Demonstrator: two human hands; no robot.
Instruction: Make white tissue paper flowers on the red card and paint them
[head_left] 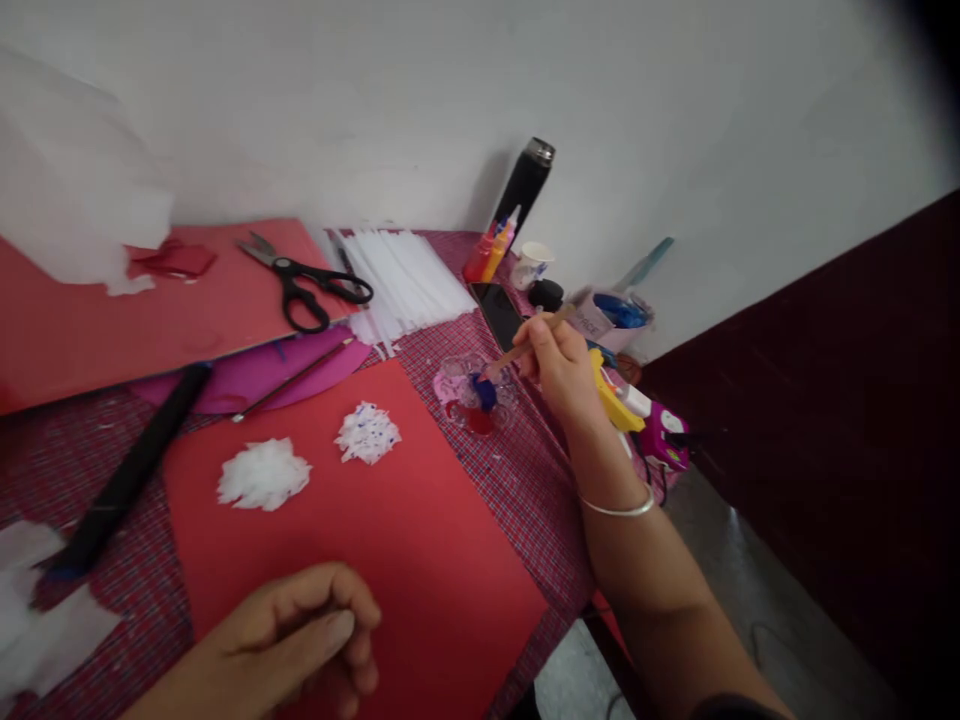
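My right hand [561, 372] grips a paintbrush [517, 352] with a light wooden handle. Its tip is in the dark blue paint of a clear flower-shaped palette [454, 370], which also holds pink and red paint. Low in the view, my left hand [292, 640] hovers over or rests on a red sheet [420, 540], fingers loosely curled with nothing visible in them. On that sheet lie a tuft of white paper bits [264, 474] and a smaller white tuft with blue specks [367, 432].
Black-handled scissors [300, 285] lie on a red board [97, 330], near white strips [420, 280]. Behind the palette are a phone [496, 312], paint bottles [495, 250], a paper cup [534, 262] and a black flask [525, 180]. A black rod-shaped object [135, 470] lies left.
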